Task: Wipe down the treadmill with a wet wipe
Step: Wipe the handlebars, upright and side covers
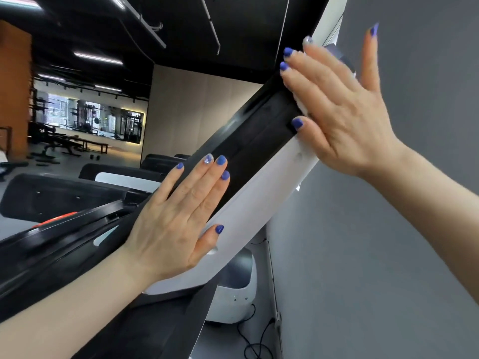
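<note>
Gym room: black ceiling with strip lights, grey wall (375,229) at right, mirror (90,117) far left. Tilted black-and-white treadmill (261,141) console. Left hand (178,218) laid flat on it, fingers straight. Right hand (337,110) flat, pressing white wipe (302,106) against console's upper end. No readable writing.

Wet wipe (302,106) under right hand (339,112) on treadmill (259,203).
</note>
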The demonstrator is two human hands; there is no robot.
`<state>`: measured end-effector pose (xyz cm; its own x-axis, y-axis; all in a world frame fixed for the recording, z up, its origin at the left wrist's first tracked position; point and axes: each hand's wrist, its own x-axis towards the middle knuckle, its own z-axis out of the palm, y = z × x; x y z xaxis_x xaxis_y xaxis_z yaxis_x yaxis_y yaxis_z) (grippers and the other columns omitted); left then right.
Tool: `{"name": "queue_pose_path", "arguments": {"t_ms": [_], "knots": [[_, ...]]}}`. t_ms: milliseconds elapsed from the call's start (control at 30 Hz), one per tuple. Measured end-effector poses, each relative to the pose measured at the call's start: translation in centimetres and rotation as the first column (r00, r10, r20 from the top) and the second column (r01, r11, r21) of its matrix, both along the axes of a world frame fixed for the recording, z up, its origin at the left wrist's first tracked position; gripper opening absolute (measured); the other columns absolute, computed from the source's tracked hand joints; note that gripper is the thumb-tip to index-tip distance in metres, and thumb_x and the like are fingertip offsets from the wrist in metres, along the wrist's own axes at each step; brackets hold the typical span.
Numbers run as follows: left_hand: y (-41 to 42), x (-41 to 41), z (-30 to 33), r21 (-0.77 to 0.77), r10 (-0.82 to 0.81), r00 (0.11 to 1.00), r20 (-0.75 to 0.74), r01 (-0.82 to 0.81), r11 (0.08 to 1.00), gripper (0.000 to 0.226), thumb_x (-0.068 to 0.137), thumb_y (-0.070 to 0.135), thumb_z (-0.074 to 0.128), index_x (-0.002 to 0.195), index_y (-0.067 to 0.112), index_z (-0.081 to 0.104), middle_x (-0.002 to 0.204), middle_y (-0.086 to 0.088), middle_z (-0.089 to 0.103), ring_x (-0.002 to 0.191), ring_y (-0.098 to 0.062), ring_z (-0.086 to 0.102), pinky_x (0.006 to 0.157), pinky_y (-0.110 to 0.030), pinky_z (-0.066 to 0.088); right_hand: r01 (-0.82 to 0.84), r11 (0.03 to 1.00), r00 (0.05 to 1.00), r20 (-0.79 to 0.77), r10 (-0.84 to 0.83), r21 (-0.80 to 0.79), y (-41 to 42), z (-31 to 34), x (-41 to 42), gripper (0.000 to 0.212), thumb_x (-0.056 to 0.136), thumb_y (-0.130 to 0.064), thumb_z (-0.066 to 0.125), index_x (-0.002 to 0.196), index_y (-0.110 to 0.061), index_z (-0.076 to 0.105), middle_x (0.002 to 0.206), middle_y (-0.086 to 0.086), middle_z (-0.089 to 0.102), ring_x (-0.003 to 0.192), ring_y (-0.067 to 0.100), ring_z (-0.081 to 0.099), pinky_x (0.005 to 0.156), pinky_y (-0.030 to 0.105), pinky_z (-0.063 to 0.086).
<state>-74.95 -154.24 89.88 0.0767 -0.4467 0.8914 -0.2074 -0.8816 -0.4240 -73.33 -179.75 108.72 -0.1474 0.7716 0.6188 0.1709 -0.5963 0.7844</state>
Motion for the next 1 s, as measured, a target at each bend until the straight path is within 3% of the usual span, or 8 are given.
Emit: {"name": "queue_pose_path", "arguments": {"t_ms": [67,167,267,400,600,700,1000], "knots": [[0.1,0.1,-0.2,0.001,0.021,1.000,0.008,-0.021,1.000,0.065,0.105,0.036,0.033,0.157,-0.001,0.020,0.166,-0.018,0.016,0.155,-0.031,0.015,0.125,-0.050,0.015,-0.067,0.996,0.998,0.013,0.066,0.064,0.4,0.5,0.5,0.062,0.107,-0.039,0.019,0.146,0.001,0.047,0.153,0.012,0.046,0.149,0.031,0.033,0.112,0.073,0.003],[0.1,0.2,-0.3,0.001,0.030,1.000,0.006,-0.030,1.000,0.066,0.104,0.036,0.034,0.158,0.001,0.017,0.166,-0.017,0.015,0.155,-0.031,0.014,0.125,-0.051,0.016,-0.164,0.984,0.986,0.020,0.163,0.073,-0.2,-1.2,1.8,0.069,0.106,-0.046,0.014,0.152,0.000,0.037,0.159,0.016,0.035,0.150,0.037,0.027,0.117,0.063,0.001],[-0.1,0.1,-0.4,-0.004,0.045,0.999,0.000,-0.045,0.999,0.069,0.101,0.036,0.038,0.157,0.001,0.017,0.167,-0.014,0.012,0.156,-0.030,0.012,0.125,-0.050,0.015,-0.192,0.981,0.981,0.007,0.192,-0.031,-2.4,-2.7,3.7,0.065,0.106,-0.044,0.017,0.158,-0.005,0.021,0.163,0.012,0.024,0.153,0.031,0.019,0.121,0.052,-0.008],[-0.1,0.1,-0.5,0.002,0.053,0.999,-0.008,-0.053,0.999,0.072,0.100,0.036,0.038,0.159,0.003,0.013,0.169,-0.011,0.003,0.156,-0.030,0.010,0.125,-0.050,0.014,-0.186,0.975,0.979,0.059,0.194,-0.123,-4.8,-0.9,5.3,0.064,0.107,-0.045,0.021,0.161,-0.014,0.009,0.163,0.013,0.019,0.155,0.025,0.012,0.122,0.050,-0.009],[-0.3,0.1,-0.4,-0.005,0.065,0.998,-0.006,-0.065,0.998,0.069,0.105,0.041,0.028,0.160,0.004,0.009,0.170,-0.009,0.000,0.156,-0.030,0.009,0.126,-0.049,0.012,-0.320,0.941,0.946,0.015,0.323,-0.113,-4.0,-1.8,7.4,0.070,0.104,-0.051,0.024,0.161,-0.011,0.013,0.161,0.017,0.015,0.155,0.031,0.006,0.121,0.050,-0.009],[-0.2,0.1,-0.5,0.004,0.076,0.997,-0.010,-0.076,0.997,0.070,0.105,0.043,0.027,0.160,0.004,0.008,0.170,-0.008,-0.003,0.156,-0.031,0.009,0.126,-0.050,0.011,-0.347,0.931,0.937,0.006,0.350,-0.116,-3.6,-3.8,8.4,0.067,0.104,-0.052,0.023,0.157,-0.011,0.021,0.160,0.013,0.015,0.153,0.033,0.014,0.121,0.049,-0.010],[-0.4,0.0,-0.5,-0.015,0.067,0.998,-0.020,-0.067,0.998,0.065,0.106,0.043,0.024,0.154,0.000,0.019,0.165,-0.007,0.007,0.155,-0.030,0.009,0.125,-0.051,0.013,-0.386,0.919,0.921,0.022,0.389,-0.084,-2.1,-8.6,9.2,0.063,0.106,-0.037,0.029,0.160,-0.008,0.014,0.159,0.011,0.020,0.150,0.032,0.019,0.123,0.047,-0.007]]}}
